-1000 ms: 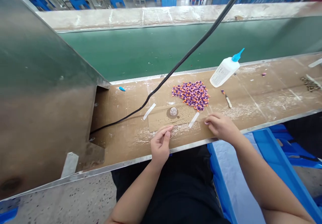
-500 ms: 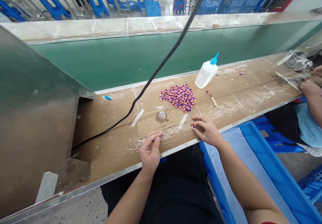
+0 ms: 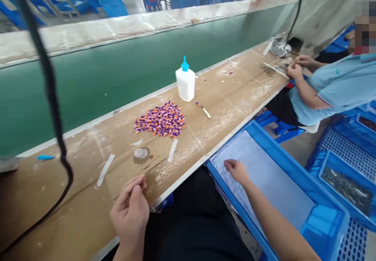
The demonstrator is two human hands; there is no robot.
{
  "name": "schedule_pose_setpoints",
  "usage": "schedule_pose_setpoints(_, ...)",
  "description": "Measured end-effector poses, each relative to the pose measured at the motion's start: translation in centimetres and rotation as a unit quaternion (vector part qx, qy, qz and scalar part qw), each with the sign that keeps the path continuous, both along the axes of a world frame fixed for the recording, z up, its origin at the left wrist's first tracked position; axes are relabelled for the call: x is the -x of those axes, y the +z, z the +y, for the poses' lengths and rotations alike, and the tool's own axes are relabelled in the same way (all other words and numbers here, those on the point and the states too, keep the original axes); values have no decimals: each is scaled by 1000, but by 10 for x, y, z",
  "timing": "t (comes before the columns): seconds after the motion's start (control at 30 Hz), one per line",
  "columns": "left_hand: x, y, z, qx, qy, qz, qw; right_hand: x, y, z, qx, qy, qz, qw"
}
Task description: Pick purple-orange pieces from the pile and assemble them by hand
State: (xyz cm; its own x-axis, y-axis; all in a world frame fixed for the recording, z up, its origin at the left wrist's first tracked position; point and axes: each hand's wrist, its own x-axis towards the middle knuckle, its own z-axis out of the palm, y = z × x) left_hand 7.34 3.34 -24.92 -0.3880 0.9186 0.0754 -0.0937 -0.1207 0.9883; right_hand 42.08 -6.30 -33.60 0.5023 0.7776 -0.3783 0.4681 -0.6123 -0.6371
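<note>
My left hand [image 3: 132, 204] is closed in a pinch above the table's front edge, beside a taped-down piece of cardboard [image 3: 125, 175]. Whatever may be between those fingertips is too small to make out. Over the pale sheet [image 3: 264, 179] lining a blue tray [image 3: 296, 159] is my right hand [image 3: 237, 171], fingers bent together; their grip is hidden. A small mound of whitish paste [image 3: 141, 153] sits in a wet patch on the cardboard. Just behind lies a heap of small purple, pink and orange pieces [image 3: 161, 119].
A white bottle with a blue nozzle [image 3: 185, 83] stands behind a small knife [image 3: 205, 111]. A blue cap [image 3: 45, 157] lies at left, near a hanging black cable [image 3: 54, 108]. A co-worker [image 3: 323, 81] sits at right, beyond a blue crate of dark pieces [image 3: 346, 186].
My right hand, which held a small purple-orange piece at the table edge, has moved right over the lined tray. The view has turned right; my left hand stays pinched near the cardboard.
</note>
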Motion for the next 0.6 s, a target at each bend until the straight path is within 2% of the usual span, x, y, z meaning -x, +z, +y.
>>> schedule_pose_setpoints(0.1,-1,3,5,16,16,19,1000,23,-18,20,33,25,31,999)
schedule_pose_setpoints(0.2,-2,6,10,26,32,39,998,35,-27,40,67,40,29,997)
schedule_pose_setpoints(0.37,-3,10,11,36,44,88,995,45,-29,55,105,78,15,991)
schedule_pose_setpoints(0.6,-1,8,11,30,37,108,993,50,-31,57,107,104,14,989)
